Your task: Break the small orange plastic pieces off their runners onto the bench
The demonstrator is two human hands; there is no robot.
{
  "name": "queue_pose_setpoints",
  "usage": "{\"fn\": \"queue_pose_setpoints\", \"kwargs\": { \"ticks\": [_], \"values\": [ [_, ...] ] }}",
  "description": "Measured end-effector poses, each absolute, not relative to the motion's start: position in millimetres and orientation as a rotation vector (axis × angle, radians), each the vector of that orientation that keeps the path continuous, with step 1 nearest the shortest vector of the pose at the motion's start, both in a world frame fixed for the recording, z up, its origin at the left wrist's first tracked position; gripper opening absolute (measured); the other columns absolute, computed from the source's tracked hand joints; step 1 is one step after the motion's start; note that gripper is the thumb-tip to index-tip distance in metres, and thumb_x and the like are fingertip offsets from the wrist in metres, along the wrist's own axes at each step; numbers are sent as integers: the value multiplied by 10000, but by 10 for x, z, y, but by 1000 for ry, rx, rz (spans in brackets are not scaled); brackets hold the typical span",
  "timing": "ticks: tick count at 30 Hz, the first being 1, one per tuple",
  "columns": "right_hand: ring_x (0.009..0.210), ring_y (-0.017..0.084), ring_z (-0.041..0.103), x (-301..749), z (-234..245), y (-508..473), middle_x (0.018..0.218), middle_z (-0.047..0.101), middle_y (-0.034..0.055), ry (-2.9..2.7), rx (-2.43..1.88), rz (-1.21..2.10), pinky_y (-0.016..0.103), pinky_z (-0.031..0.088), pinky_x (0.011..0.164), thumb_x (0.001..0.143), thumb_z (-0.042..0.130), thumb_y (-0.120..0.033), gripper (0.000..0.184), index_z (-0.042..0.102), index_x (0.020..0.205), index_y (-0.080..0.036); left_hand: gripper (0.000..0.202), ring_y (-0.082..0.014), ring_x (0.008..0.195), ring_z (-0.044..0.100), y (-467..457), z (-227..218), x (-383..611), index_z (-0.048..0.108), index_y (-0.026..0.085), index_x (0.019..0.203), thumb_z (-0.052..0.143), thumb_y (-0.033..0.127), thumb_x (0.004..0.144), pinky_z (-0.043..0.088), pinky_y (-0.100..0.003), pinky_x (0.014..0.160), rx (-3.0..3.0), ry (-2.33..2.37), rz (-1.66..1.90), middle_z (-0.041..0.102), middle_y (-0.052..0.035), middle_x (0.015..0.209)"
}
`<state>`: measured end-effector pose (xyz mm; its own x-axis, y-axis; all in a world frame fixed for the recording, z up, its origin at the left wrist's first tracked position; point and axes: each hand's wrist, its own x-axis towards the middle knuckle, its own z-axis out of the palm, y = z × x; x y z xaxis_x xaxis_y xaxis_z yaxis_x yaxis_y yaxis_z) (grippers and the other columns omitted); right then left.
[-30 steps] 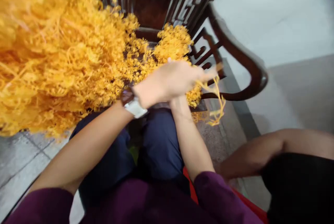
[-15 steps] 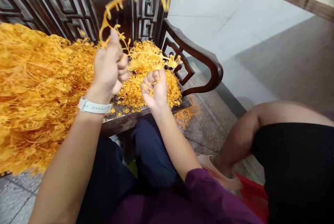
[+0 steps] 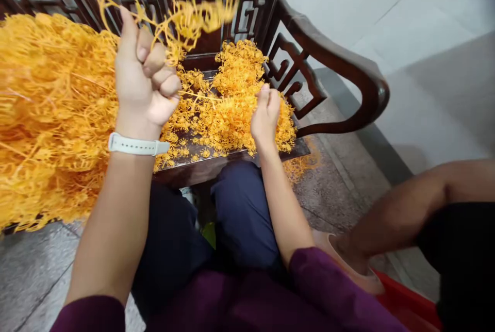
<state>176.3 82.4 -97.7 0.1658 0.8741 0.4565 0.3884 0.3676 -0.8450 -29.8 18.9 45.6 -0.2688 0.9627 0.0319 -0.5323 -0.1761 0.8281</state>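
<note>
My left hand, with a pale watch strap at its wrist, is closed around a yellow-orange flower sprig. The sprig's thin stem runs off toward the upper left, and a cluster of curly florets sticks out to the right, above the fingers. At the right, my right hand is pinched closed against the smaller pile of yellow-orange florets on the dark wooden bench. Whatever lies between its fingertips is too small or hidden to make out.
A large heap of yellow-orange sprigs covers the bench's left part. The curved armrest bounds the right side, with fallen bits on the floor below. Another person's bent leg is close at the lower right.
The view has shifted, so the bench appears farther right. My left hand has turned and now shows a bushier floret cluster beside it. My right hand has gone down onto the small pile.
</note>
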Motion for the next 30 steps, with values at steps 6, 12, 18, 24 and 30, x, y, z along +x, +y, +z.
{"fn": "queue_pose_setpoints", "kwargs": {
  "ticks": [6, 12, 18, 24, 30],
  "values": [
    [1150, 272, 625, 1787, -917, 731, 1032, 653, 88, -1653, -1271, 348, 594, 426, 1146, 1117, 344, -647, 566, 653, 934, -210, 584, -61, 425, 10, 187, 443, -286, 153, 207, 712, 331, 515, 1175, 1, -311, 438, 640, 769, 1615, 88, 64, 588],
    [945, 196, 680, 1640, -793, 545, 911, 649, 45, -1454, -1053, 710, 385, 542, 907, 1100, 346, -674, 570, 678, 969, -230, 612, -40, 435, 3, 183, 416, -246, 215, 202, 687, 276, 580, 1165, 11, -221, 416, 742, 811, 1633, 84, 77, 616],
    [619, 108, 561, 1458, -564, 198, 695, 579, -11, -1427, -793, 1508, 253, 443, 586, 1002, 591, -723, 537, 626, 834, -213, 630, -76, 438, -57, 294, 397, -279, 163, 205, 703, 102, 715, 1067, -6, -279, 396, 723, 985, 1596, 72, 78, 544],
    [593, 91, 480, 1412, -594, 173, 677, 525, -41, -1424, -618, 1523, 247, 423, 582, 1050, 566, -663, 486, 567, 843, -223, 614, -97, 463, -39, 359, 348, -388, 202, 213, 709, 101, 691, 1081, -8, -285, 410, 674, 1131, 1675, 83, 75, 564],
    [643, 114, 474, 1420, -637, 120, 738, 497, -31, -1518, -612, 1279, 278, 428, 641, 1077, 521, -656, 477, 539, 861, -231, 588, -76, 441, -35, 361, 422, -437, 173, 218, 730, 134, 644, 1135, -50, -282, 430, 667, 1158, 1766, 46, 77, 587]
  ]
}}
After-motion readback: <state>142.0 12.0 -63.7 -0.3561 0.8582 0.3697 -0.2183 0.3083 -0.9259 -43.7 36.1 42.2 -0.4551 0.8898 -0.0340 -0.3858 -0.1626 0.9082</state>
